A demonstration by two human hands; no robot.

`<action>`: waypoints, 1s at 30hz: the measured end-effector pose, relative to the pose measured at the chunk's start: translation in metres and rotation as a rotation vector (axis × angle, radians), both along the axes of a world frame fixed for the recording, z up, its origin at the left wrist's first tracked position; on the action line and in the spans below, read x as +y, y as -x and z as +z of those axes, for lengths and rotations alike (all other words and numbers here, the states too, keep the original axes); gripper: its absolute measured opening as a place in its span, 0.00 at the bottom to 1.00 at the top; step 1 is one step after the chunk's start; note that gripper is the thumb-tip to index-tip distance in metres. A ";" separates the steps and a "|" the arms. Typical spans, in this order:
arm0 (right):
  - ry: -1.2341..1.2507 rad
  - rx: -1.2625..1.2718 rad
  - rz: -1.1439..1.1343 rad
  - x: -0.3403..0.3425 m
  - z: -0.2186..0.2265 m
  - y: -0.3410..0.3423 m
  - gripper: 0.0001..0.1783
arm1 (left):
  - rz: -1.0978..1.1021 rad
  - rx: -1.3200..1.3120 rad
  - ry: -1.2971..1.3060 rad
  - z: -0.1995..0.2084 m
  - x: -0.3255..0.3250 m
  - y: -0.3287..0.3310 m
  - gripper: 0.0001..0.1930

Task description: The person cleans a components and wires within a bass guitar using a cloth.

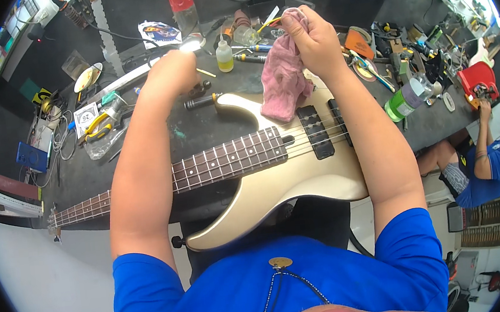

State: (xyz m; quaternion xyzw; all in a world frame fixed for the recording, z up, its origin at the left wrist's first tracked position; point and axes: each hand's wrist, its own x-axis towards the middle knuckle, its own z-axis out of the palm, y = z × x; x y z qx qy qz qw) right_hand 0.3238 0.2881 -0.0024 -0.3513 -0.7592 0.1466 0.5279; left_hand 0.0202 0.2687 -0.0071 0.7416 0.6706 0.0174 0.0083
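Note:
A pink cloth (pixel 283 83) hangs from my right hand (pixel 318 40), its upper end bunched in my closed fingers. Its lower end hangs in front of the body of a gold electric bass guitar (pixel 306 177), which lies across my lap and the bench edge. The bass neck (pixel 214 163) runs to the left under my left forearm. My left hand (pixel 174 72) is closed beside a bright lamp (pixel 192 43); what its fingers hold, if anything, is hidden. Just right of it are a thin yellow stick (pixel 206 73) and a small dropper bottle (pixel 224 57) with yellow liquid.
Pliers (pixel 98 127), cables and a blue box-like object (pixel 31 155) lie at left on the dark bench (pixel 83 178). A red-capped container (pixel 184 10) stands at the back. At right are a green-labelled bottle (pixel 404 100), several tools and a seated person (pixel 491 160).

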 end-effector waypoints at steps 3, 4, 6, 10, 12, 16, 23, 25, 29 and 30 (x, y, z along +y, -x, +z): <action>0.069 0.064 0.057 0.010 -0.001 -0.009 0.18 | 0.102 -0.066 -0.094 0.011 -0.004 -0.008 0.13; 0.126 0.103 0.121 0.009 0.002 -0.011 0.18 | 0.100 -0.068 -0.096 0.016 -0.005 -0.010 0.13; 0.179 0.235 0.152 0.007 0.004 -0.011 0.17 | 0.053 -0.206 0.097 0.027 -0.007 -0.015 0.18; 0.395 0.745 0.593 -0.007 0.020 0.008 0.12 | -0.367 -1.152 0.303 0.038 -0.038 -0.042 0.38; 0.444 0.795 0.598 -0.025 0.029 0.017 0.10 | -0.490 -1.298 0.324 0.039 -0.048 -0.063 0.37; 0.203 0.427 0.408 -0.017 0.026 0.000 0.12 | -0.257 -1.447 0.204 0.049 -0.024 -0.065 0.17; 0.097 -0.331 0.470 -0.017 0.008 0.001 0.19 | -0.337 -1.608 -0.031 0.020 -0.020 -0.101 0.10; 0.235 -0.403 0.464 -0.014 0.012 -0.010 0.17 | -0.239 -1.236 -0.202 0.027 -0.027 -0.109 0.08; 0.470 -0.329 0.156 -0.007 0.039 -0.039 0.17 | -0.511 -0.480 -0.416 0.011 -0.018 -0.101 0.05; 0.416 -0.259 -0.001 0.002 0.032 -0.045 0.18 | -0.521 -0.475 -0.412 -0.003 -0.011 -0.106 0.05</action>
